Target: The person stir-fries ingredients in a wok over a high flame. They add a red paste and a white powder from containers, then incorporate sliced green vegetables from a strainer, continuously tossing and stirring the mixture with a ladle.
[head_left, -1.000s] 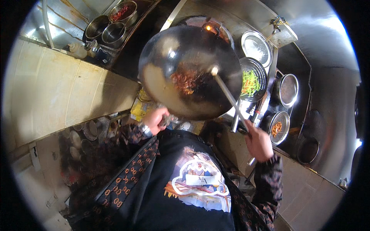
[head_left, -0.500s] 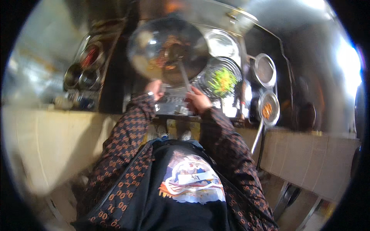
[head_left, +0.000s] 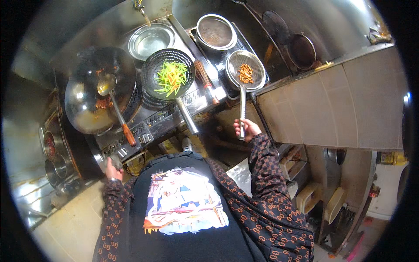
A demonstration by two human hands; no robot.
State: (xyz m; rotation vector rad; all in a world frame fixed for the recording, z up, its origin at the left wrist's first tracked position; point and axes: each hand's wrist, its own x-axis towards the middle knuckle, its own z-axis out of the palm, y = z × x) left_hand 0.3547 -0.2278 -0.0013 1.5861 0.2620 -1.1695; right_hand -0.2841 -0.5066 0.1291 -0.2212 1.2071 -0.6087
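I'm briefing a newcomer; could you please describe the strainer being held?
From the big wok at left, look right past the black perforated scoop. The strainer, in the right hand, is silver mesh holding brown pieces, not the scoop's green strips.

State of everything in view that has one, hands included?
Left hand: closed on grey cloth
Right hand: closed around mesh strainer's handle
Mesh strainer: holds brown pieces
Wok: contains some reddish-brown food
Ladle: unheld, bowl inside wok, wooden handle over rim
Perforated strainer: unheld, holds green strips
Pot: uncovered, brownish contents
Metal basin: uncovered, contents unclear
Brush: unheld
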